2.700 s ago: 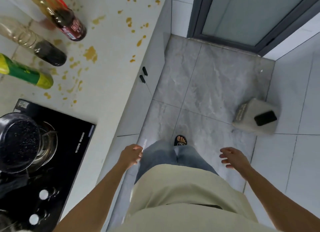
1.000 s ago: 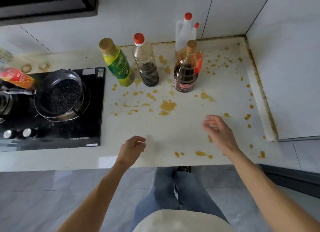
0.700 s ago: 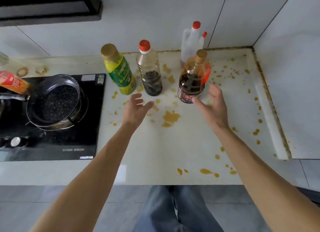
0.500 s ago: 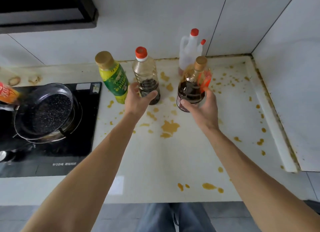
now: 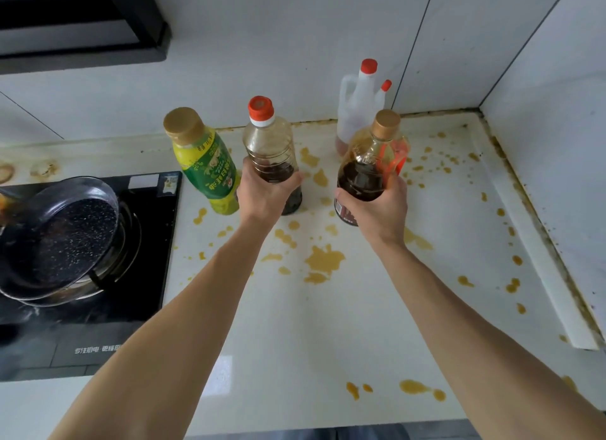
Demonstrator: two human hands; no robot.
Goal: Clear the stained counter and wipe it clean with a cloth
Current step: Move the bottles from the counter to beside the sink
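The white counter [image 5: 328, 324] is spattered with yellow-brown stains [image 5: 323, 262]. My left hand [image 5: 262, 196] is wrapped around the lower body of a clear red-capped bottle [image 5: 267, 144] with dark liquid. My right hand [image 5: 377, 210] grips a gold-capped dark sauce bottle [image 5: 370, 164] with a red handle. Both bottles stand upright on the counter. A green-and-yellow labelled bottle [image 5: 203, 160] stands just left of my left hand. A white red-capped jug [image 5: 357, 108] stands behind the sauce bottle by the wall. No cloth is in view.
A black cooktop [image 5: 98, 308] lies at the left with a dark pan [image 5: 55, 236] on its burner. A range hood [image 5: 75, 22] hangs above it. White tiled walls close the counter at the back and right, with a grimy seam [image 5: 541, 226] along the right edge.
I turned from the floor to face the counter. Both hands reached forward over it and closed on the two bottles, the left on the red-capped one, the right on the gold-capped one.
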